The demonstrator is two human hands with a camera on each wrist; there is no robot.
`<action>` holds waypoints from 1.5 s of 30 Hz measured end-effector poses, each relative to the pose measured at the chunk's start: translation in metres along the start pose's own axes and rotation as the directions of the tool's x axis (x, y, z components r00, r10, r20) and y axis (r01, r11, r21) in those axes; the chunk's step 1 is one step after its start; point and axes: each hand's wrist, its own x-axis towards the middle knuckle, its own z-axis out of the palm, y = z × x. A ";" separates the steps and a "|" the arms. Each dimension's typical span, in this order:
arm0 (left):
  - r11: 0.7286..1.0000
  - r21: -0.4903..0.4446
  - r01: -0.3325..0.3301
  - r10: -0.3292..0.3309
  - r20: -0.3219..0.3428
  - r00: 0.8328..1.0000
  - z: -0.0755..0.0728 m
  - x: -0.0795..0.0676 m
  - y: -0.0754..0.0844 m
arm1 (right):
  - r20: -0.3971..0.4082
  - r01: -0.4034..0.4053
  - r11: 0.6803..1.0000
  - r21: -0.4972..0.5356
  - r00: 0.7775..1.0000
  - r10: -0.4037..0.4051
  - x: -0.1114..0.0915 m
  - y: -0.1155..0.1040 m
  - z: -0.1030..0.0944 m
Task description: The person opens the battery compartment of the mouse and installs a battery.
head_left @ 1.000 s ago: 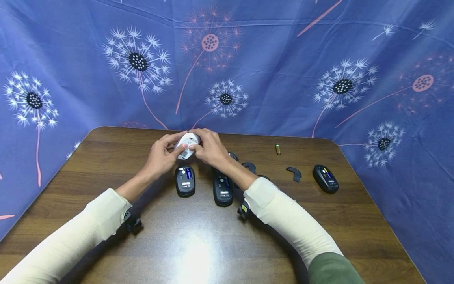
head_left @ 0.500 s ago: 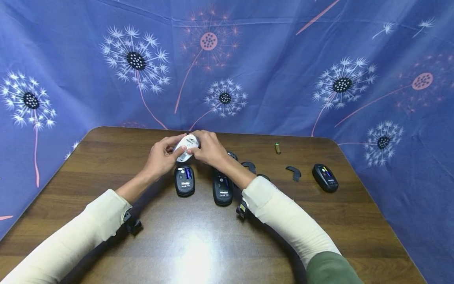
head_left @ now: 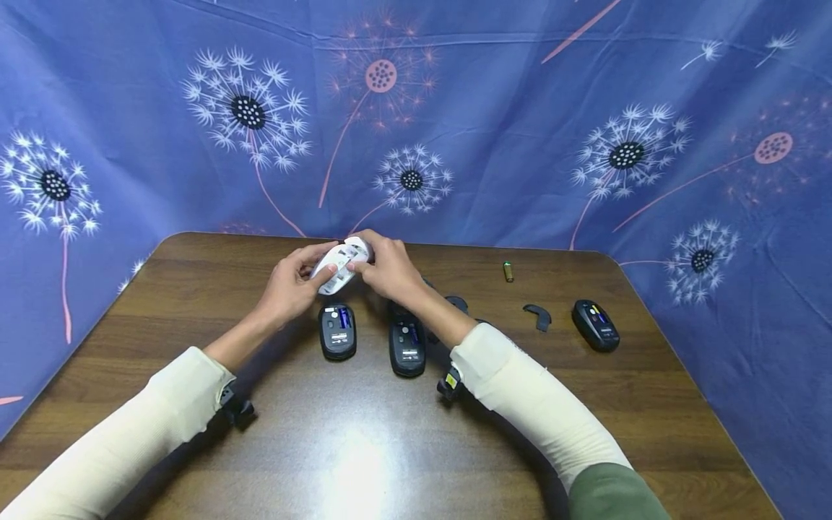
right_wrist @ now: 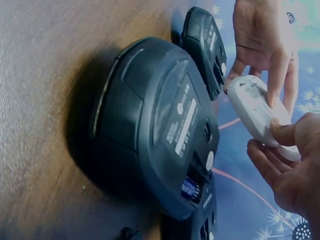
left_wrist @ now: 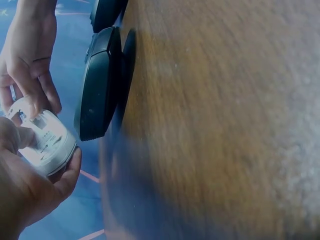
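Both hands hold a white computer mouse [head_left: 333, 280] above the back of the table, its underside turned up. My left hand [head_left: 291, 287] grips the near end, thumb on the underside. At the far end my right hand [head_left: 391, 269] holds the mouse with its thumb pressed on the underside. A white edge piece [right_wrist: 289, 152] stands out by the right fingers in the right wrist view. Just below the hands a black mouse [head_left: 337, 343] lies upside down, blue battery showing. Another upturned black mouse [head_left: 407, 354] sits to its right, partly behind my right hand and forearm.
Black battery covers [head_left: 457, 302] are partly hidden behind the right forearm. Farther right lie a curved black cover [head_left: 539, 318], a green-and-gold battery [head_left: 508, 271] and an upturned black mouse [head_left: 595, 326]. A blue flowered cloth [head_left: 487, 108] hangs right behind the table's back edge.
The white mouse has turned clockwise, and its far end now sticks out more beside the right hand. The right hand has shifted slightly to the right.
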 end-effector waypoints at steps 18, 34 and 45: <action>0.995 -0.080 0.067 -0.072 -0.056 0.996 -0.002 0.000 -0.007 | -0.100 -0.097 0.986 0.134 0.989 0.111 -0.030 0.035 -0.048; 0.972 -0.184 0.149 -0.156 -0.026 0.987 0.001 0.000 -0.005 | -0.088 -0.146 0.979 0.140 0.983 0.159 -0.076 0.083 -0.090; 0.960 -0.213 0.182 -0.188 -0.007 0.982 0.002 0.000 -0.008 | -0.029 -0.241 0.969 0.051 0.970 0.242 -0.095 0.108 -0.105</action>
